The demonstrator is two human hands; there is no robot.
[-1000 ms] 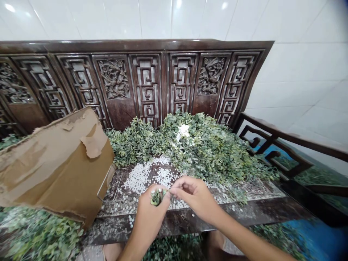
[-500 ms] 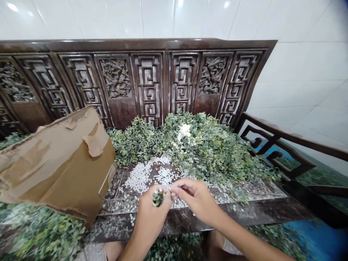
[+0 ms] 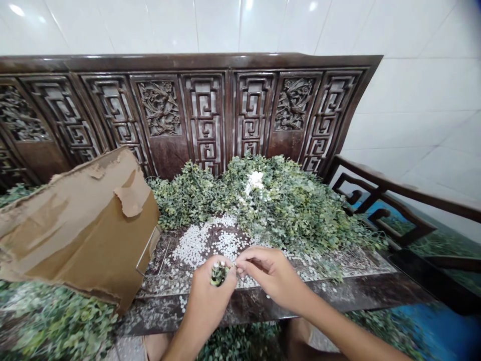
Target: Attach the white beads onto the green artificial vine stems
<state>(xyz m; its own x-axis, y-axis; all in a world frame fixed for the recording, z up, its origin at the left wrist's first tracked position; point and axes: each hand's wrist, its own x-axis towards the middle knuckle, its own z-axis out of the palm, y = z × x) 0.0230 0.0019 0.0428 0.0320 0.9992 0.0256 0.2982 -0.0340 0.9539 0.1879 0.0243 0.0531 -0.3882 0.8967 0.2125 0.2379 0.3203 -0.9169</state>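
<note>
My left hand is closed around a small bunch of artificial leaf sprigs, whose pale tips poke up between thumb and fingers. Close beside it, my right hand pinches with thumb and forefinger at the left thumb tip; what lies in the pinch is too small to make out. Beyond both hands, many small white discs are strewn over the dark wooden bench seat. A big heap of artificial green foliage rests behind them, with a white clump on top.
At left, a torn cardboard box leans on the bench, a thin metal wire at its edge. More foliage lies at the lower left and below the seat. A carved backrest and armrest border the bench. A black flat object sits right.
Hardly anything differs. Both hands keep their places, with only a slight shift of the fingers where they meet.
</note>
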